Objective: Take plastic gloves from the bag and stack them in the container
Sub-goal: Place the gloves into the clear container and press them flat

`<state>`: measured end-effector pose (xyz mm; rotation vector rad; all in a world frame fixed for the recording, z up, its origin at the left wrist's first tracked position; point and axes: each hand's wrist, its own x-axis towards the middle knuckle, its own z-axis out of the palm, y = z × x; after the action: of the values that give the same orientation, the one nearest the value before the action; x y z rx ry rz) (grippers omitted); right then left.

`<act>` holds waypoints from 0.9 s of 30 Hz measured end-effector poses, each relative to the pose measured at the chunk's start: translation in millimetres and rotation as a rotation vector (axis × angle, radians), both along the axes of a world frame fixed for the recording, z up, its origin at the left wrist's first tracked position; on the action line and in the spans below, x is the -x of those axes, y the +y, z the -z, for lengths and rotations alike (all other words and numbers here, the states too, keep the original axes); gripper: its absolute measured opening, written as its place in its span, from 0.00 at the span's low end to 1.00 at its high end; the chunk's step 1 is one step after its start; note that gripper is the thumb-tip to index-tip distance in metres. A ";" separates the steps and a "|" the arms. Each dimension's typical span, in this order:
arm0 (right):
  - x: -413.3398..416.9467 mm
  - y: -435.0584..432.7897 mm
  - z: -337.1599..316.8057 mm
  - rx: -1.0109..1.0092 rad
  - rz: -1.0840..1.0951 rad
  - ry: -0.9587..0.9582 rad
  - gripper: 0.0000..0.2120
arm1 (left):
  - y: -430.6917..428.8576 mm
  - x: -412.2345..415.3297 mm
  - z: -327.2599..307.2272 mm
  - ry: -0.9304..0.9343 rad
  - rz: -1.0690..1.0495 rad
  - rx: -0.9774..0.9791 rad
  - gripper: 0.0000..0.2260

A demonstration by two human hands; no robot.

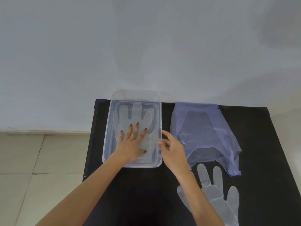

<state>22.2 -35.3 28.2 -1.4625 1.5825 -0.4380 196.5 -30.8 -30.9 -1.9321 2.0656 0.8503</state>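
Observation:
A clear plastic container (pixel 114 98) stands at the back left of the black table. A see-through plastic glove (pixel 137 111) lies flat inside it, fingers pointing away from me. My left hand (pixel 132 144) rests palm down on that glove, fingers spread. At the container's right rim my right hand (pixel 171 145) has its fingers curled against the wall. A pale blue plastic bag (pixel 203 132) lies crumpled to the right of the container. Another clear glove (pixel 218 198) lies flat on the table in front of the bag, partly under my right forearm.
The black table (pixel 143 193) butts against a grey-white wall (pixel 146 46). Beige floor tiles (pixel 32 160) show to the left of the table. The table's right edge runs diagonally past the bag.

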 end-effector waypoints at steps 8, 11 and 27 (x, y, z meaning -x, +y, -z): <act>-1.6 1.2 -1.5 0.003 -0.004 0.004 0.20 | 11.1 1.6 -4.1 0.030 -0.168 -0.133 0.40; -1.4 1.2 -3.2 0.007 0.001 -0.001 0.20 | 10.7 0.1 -1.5 0.033 -0.171 -0.150 0.40; 0.3 1.1 -2.2 -0.012 0.011 -0.012 0.20 | -0.4 -9.4 -3.8 -0.001 -0.304 -0.080 0.38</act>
<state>21.9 -34.1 30.4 -1.4403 1.5820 -0.4428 205.9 -31.2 -27.1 -2.2342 1.7320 0.9733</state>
